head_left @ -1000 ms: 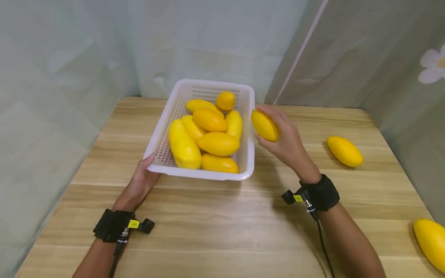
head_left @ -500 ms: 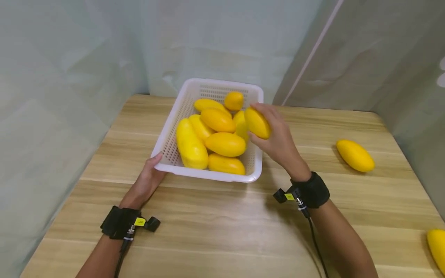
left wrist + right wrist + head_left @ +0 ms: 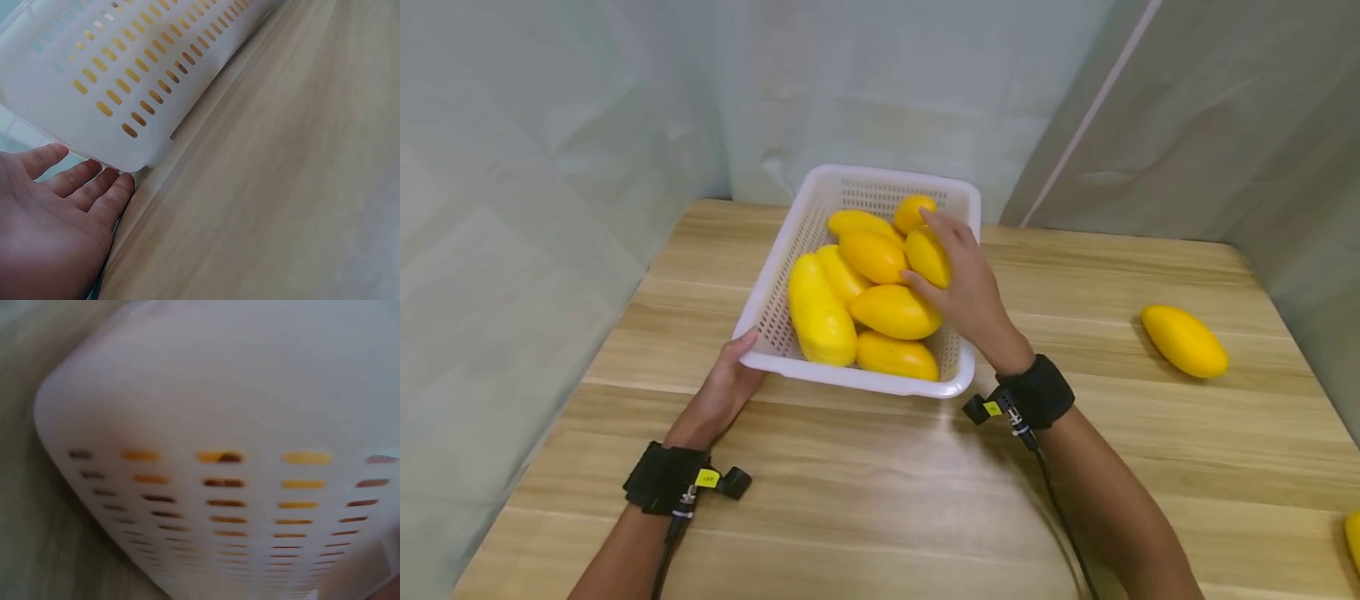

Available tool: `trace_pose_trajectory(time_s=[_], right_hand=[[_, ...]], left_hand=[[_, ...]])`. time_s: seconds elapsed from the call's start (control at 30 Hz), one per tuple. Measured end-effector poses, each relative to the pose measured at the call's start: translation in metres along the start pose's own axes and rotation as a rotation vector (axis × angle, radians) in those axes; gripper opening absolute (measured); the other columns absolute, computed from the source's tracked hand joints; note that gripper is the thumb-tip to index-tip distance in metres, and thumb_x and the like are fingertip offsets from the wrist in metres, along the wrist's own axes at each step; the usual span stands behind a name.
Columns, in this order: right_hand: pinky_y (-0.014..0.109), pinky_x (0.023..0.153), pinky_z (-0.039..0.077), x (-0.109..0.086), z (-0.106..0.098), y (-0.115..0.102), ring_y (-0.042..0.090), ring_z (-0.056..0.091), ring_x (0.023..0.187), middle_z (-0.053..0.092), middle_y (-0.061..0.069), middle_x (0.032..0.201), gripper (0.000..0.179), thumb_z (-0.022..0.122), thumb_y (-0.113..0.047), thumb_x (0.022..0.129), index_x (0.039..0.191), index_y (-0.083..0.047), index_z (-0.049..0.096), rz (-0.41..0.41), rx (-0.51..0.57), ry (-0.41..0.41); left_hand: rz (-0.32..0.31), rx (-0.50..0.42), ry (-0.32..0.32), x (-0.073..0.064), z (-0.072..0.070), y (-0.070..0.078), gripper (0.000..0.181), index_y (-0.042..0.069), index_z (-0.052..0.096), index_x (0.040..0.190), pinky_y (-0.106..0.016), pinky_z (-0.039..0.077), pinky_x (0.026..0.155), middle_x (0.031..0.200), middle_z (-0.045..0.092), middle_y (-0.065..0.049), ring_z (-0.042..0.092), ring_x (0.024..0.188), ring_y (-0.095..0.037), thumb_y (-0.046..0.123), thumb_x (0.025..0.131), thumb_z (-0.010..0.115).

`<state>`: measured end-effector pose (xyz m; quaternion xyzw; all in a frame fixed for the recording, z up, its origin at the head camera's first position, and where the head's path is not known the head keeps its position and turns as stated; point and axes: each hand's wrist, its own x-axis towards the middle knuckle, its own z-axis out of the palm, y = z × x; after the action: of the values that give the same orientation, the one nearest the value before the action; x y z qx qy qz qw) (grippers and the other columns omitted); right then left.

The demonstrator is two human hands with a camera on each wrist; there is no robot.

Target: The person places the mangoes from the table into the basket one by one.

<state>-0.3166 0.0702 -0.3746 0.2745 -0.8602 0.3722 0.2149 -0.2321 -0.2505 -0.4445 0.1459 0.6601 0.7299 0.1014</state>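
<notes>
In the head view, a white slotted plastic basket holds several yellow mangoes, among them an oblong one and a longer, lumpy yellow fruit at the left. My right hand reaches over the right rim, thumb and fingers round a mango among the others. At the near left corner my left hand has its thumb on the rim. The left wrist view shows the fingers of that hand against the basket's outside. The right wrist view is filled by the slotted wall.
A loose mango lies on the wooden table to the right. Part of another yellow fruit shows at the right edge. Pale cloth hangs behind the table. A cable runs from each wrist band.
The right hand has carried its mango leftward over the rim and down among the others. The left hand stays at the corner. The head view has shifted slightly.
</notes>
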Motion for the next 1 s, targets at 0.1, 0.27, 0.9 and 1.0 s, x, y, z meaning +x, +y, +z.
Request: trace_pose_trajectory(time_s=[0.1,0.27,0.9,1.0], right_hand=[[0.037,0.096,0.027,0.0,0.003,-0.003,0.016,0.028,0.123,0.028,0.006,0.14,0.077,0.066,-0.039,0.08,0.143,-0.018,0.027,0.013,-0.055,-0.042],[0.039,0.097,0.025,-0.001,0.005,-0.003,0.019,0.026,0.124,0.026,0.011,0.14,0.076,0.064,-0.041,0.082,0.143,-0.017,0.025,0.013,-0.084,-0.065],[0.046,0.096,0.023,-0.011,-0.008,-0.023,0.025,0.032,0.119,0.032,0.01,0.137,0.061,0.047,-0.04,0.092,0.143,-0.018,0.022,0.079,-0.109,-0.25],[0.045,0.096,0.024,-0.008,-0.006,-0.023,0.025,0.034,0.118,0.035,0.01,0.135,0.06,0.047,-0.038,0.093,0.143,-0.014,0.023,0.036,-0.097,-0.244]], left_hand=[[0.002,0.005,0.003,0.0,-0.002,0.0,0.05,0.035,0.012,0.144,-0.045,0.008,0.101,0.147,0.009,0.006,0.018,0.128,-0.023,0.04,0.096,0.023],[-0.008,0.005,0.006,0.0,-0.005,-0.002,0.049,0.037,0.013,0.144,-0.043,0.01,0.101,0.147,0.011,0.008,0.02,0.127,-0.021,0.041,0.096,0.022],[0.004,-0.014,-0.011,0.001,-0.004,0.001,0.051,0.031,0.013,0.145,-0.045,0.008,0.101,0.147,0.011,0.001,0.018,0.127,-0.027,0.041,0.096,0.024],[-0.011,-0.014,-0.008,-0.001,-0.005,0.004,0.051,0.032,0.013,0.145,-0.044,0.008,0.101,0.147,0.011,0.002,0.017,0.128,-0.025,0.042,0.096,0.024]])
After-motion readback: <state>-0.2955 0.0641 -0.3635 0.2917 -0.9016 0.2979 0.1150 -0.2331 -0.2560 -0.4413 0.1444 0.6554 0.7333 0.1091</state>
